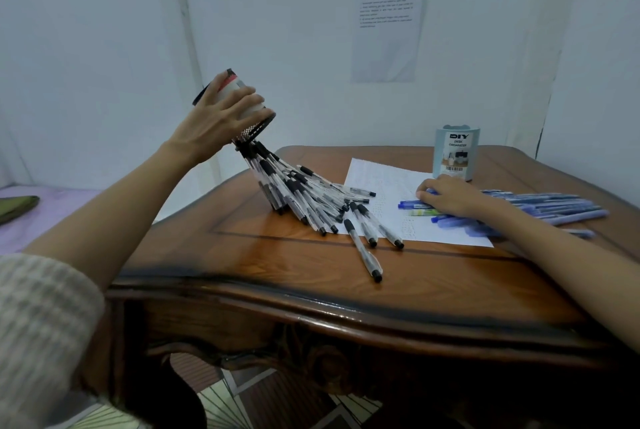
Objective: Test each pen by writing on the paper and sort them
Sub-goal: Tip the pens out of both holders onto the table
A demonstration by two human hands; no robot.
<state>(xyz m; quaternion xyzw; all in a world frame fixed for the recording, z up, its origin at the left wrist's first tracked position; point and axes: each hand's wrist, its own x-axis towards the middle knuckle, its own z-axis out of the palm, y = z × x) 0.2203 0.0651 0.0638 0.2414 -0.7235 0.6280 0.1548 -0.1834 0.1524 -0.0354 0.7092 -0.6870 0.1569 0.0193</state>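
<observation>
My left hand (221,120) grips a black mesh pen cup (257,125) with a white label, tipped mouth-down above the table's left side. Several black-capped clear pens (304,196) spill out of it in a fan onto the wood and the edge of the white paper (384,182). Three more black pens (367,252) lie loose in front of the paper. My right hand (446,200) rests on a heap of blue pens (550,208) lying on the paper's right part, fingers curved over them. A green-labelled pen (424,212) lies beside my fingers.
A pale blue "DIY desk organizer" cup (457,153) stands upright behind the paper at the table's back. The wooden table (277,269) has a carved front edge. A printed sheet (386,30) hangs on the white wall. A green object (17,207) lies at far left.
</observation>
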